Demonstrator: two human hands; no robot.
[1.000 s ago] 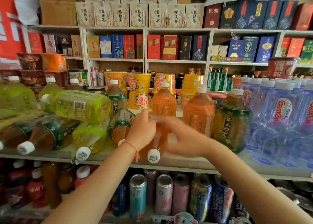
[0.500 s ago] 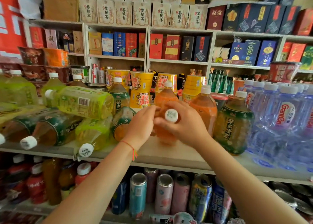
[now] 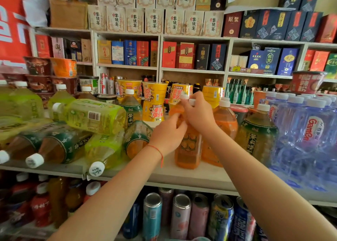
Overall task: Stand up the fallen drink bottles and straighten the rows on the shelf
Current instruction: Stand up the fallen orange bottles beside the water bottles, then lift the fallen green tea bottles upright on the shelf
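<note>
An orange drink bottle (image 3: 189, 149) stands upright near the front of the shelf (image 3: 193, 175). My left hand (image 3: 168, 134) grips its body from the left. My right hand (image 3: 197, 111) is curled round its neck just under the white cap. More orange bottles (image 3: 225, 124) stand behind and right of it. To the left lie several fallen bottles: a green-label tea bottle (image 3: 137, 139) beside my left hand, a yellow-green bottle (image 3: 104, 149), brown tea bottles (image 3: 60, 146), and a yellow-green bottle (image 3: 94, 115) on top of the pile.
An upright dark tea bottle (image 3: 257, 136) and blue water bottles (image 3: 308, 131) fill the shelf's right part. Yellow noodle cups (image 3: 154, 102) stand behind. Cans (image 3: 180, 217) and bottles fill the shelf below. Boxed goods line the back wall.
The orange bottle went from lying with its cap toward me to standing upright. My right hand rose with its neck, and my left hand moved up along its body.
</note>
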